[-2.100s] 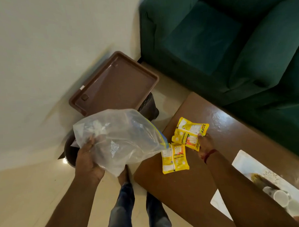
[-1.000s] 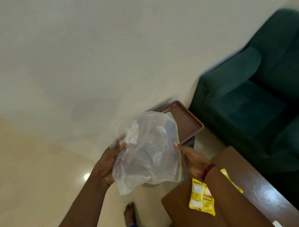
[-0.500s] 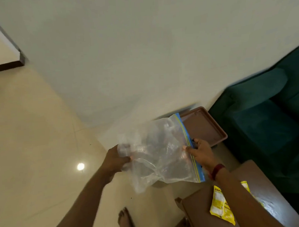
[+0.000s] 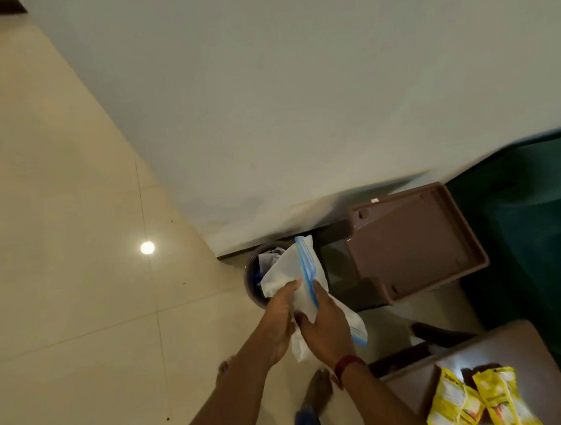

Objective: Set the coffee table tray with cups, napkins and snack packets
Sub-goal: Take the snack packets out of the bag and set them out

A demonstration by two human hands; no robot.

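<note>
Both of my hands squeeze a clear plastic zip bag with a blue seal strip, folded narrow between them. My left hand grips its left side and my right hand its right side, just above a round bin on the floor. Two yellow snack packets lie on the brown coffee table at the bottom right. The brown tray rests empty on a low dark stand to the right of the bin.
A green sofa fills the right side behind the tray. The white wall runs across the top, with cream floor tiles on the left. My feet stand on the floor below my hands.
The bag has been crumpled from spread-open to folded narrow, my hands have come together, and the view has tilted down over the bin.
</note>
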